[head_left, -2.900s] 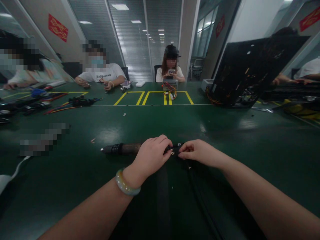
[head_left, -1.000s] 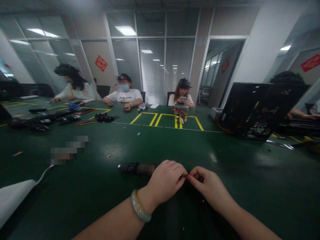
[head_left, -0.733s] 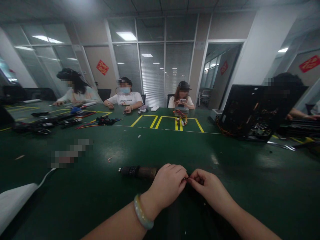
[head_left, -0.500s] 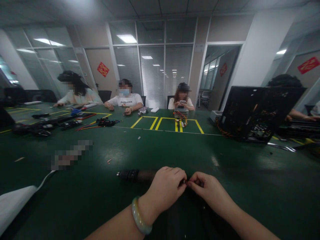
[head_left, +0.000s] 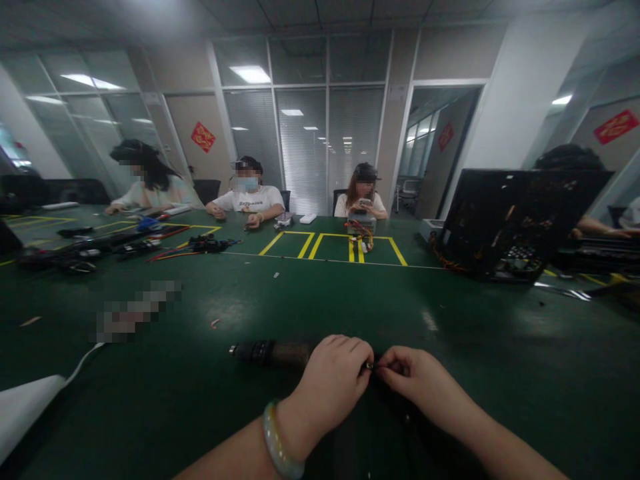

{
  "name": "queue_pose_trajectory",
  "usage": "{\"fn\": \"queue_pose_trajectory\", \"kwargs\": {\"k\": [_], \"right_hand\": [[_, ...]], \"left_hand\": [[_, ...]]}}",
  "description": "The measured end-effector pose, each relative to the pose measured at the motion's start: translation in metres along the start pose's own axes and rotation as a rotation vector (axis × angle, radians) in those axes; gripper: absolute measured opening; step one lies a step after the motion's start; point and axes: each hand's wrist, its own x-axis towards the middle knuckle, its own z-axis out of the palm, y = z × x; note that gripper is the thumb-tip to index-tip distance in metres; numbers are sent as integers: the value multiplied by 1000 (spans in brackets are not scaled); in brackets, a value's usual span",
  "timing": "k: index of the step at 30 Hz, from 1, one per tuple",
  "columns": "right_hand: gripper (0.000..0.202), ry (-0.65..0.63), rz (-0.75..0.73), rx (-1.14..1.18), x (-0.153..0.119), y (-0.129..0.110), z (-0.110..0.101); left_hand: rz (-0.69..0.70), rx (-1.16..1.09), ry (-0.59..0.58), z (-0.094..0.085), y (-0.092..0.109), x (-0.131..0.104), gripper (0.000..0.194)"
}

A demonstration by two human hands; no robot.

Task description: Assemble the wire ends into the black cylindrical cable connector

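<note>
A dark electric screwdriver [head_left: 287, 353] lies across the table in front of me, its metal tip pointing left. Around its rear part my left hand [head_left: 335, 370] is closed, hiding most of the handle; a pale green bangle [head_left: 281, 440] circles that wrist. A small shiny metal piece [head_left: 369, 365] shows at the left thumb and forefinger. Just to its right, the fingertips of my right hand [head_left: 413, 373] are pinched together. Whatever small dark thing they hold is too hidden to make out. The two hands almost meet.
A black computer case [head_left: 520, 227] stands at the right. Dark cables [head_left: 210, 243] lie at the far left. A white cord [head_left: 87, 360] runs to a blurred-out object nearer me. Scraps dot the green table [head_left: 350, 300]. Several people sit around it; one holds a phone [head_left: 366, 203].
The view has shifted slightly. The gap between my right fingertips and left hand has widened a little, and the shiny metal piece shows more clearly. My left hand keeps its hold.
</note>
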Motion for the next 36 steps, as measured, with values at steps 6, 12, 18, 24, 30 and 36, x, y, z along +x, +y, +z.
{"fn": "queue_pose_trajectory", "kwargs": {"k": [6,12,18,24,30,36], "right_hand": [[14,13,17,7,1,1,3],[14,33,1,45,-1,-1,4],[14,58,-8,57,-1,1,6],[15,52,-18,49,4,4,5],[14,64,-26,36,7,6,5],[14,51,-52,66,6,6,4]], "left_hand": [[-63,23,21,6,3,0,13],[14,13,-13,2,-5,3,13],[68,17,-15,-1,-10,8,12],[32,18,-7,1,-6,6,7],[-22,6,14,3,-4,4,10],[6,-27,36,1,-4,2,10]]}}
